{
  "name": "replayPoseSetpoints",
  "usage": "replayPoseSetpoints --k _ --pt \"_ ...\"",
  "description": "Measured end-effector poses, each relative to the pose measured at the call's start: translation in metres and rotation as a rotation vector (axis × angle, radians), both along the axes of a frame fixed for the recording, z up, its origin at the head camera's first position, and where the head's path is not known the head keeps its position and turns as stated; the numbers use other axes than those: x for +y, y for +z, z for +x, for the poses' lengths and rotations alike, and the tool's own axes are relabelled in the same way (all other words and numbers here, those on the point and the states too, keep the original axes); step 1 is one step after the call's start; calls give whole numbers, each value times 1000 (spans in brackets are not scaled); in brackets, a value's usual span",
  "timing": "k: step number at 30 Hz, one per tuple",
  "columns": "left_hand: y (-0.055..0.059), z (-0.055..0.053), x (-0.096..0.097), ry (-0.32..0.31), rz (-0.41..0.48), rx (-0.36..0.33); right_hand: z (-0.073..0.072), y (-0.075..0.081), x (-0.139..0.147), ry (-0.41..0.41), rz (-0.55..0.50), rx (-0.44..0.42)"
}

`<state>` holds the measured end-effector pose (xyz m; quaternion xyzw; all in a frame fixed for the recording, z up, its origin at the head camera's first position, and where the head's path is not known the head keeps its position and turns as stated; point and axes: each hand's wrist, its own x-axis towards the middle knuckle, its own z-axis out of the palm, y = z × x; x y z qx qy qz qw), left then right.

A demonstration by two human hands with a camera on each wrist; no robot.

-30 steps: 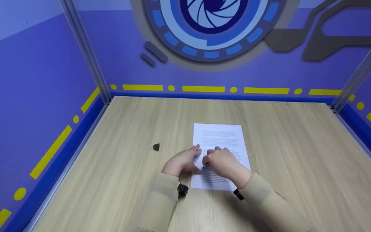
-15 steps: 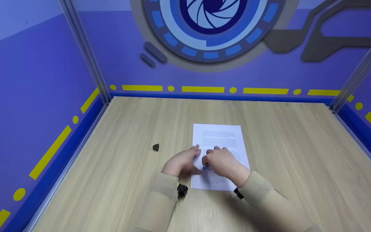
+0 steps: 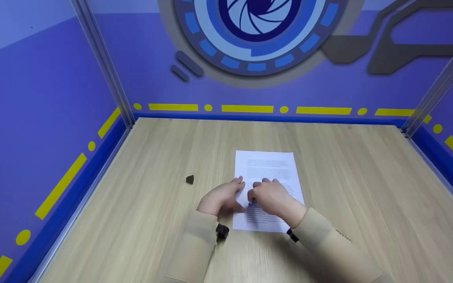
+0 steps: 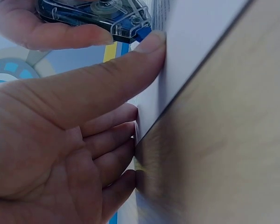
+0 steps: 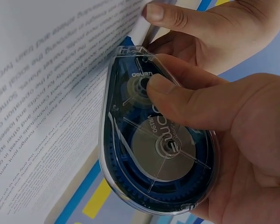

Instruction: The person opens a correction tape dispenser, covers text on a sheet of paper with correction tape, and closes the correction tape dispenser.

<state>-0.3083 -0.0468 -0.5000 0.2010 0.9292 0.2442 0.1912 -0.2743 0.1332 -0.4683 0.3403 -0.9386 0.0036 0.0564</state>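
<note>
A printed sheet of paper point(image 3: 266, 157) lies on the wooden table. My right hand point(image 3: 271, 198) pinches a clear and dark-blue correction tape dispenser point(image 5: 151, 149) between thumb and fingers. In the right wrist view the dispenser's blue tip point(image 5: 126, 42) meets the paper near the lines of print. My left hand point(image 3: 223, 195) rests at the sheet's left edge with fingers extended; its thumb point(image 4: 151, 43) presses the paper beside the blue tip. From above, the right hand covers most of the dispenser.
A small dark piece point(image 3: 190, 179) sits on the table point(image 3: 151, 220), left of the sheet; its kind cannot be told. Blue printed walls point(image 3: 226, 88) and metal corner posts point(image 3: 106, 63) enclose the table's back and sides.
The right hand and the dispenser tip have shifted very slightly to the right along the sheet. The left hand keeps its place on the paper.
</note>
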Motion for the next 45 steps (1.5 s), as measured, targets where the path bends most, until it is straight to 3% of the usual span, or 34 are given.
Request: replayPoseSetpoints --k 9,20,29,39,45 --pt "0 0 0 3 13 -1 -1 0 2 -13 -13 -34" --pt "0 1 -2 -15 24 26 -1 0 5 -13 0 -18" --pt "1 1 -1 3 19 -5 -1 0 8 -6 5 -7" --pt "1 1 0 9 12 0 -1 2 11 -27 -3 -63" --pt "0 0 -1 15 27 -7 1 2 13 -17 2 -37"
